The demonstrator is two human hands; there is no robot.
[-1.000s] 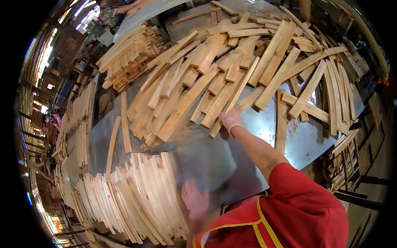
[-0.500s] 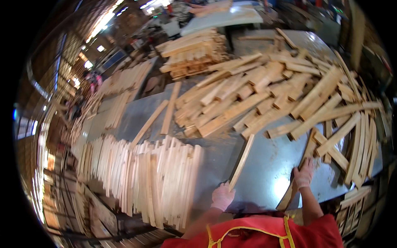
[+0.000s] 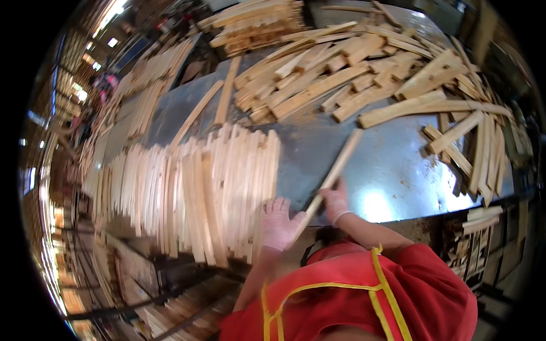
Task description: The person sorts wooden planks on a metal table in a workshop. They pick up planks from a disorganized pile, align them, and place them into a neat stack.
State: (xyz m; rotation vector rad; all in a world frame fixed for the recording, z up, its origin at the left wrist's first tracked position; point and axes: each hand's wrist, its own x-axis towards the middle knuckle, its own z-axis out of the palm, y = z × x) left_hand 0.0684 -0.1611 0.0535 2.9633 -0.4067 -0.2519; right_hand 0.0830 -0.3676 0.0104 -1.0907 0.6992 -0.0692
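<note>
Head-worn fisheye, close above, facing down and forward over metal table [image 3: 310, 150].

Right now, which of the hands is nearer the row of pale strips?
Left. The left hand is at the right edge of the row; the right hand is farther off, on the single strip's right side.

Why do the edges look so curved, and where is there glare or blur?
Head view: the fisheye lens bends straight edges toward a black rim; head view: white glare lies on the shiny grey metal-looking tabletop, right of the pink-gloved right hand; head view: the row of long pale wooden strips looks slightly smeared.
</note>
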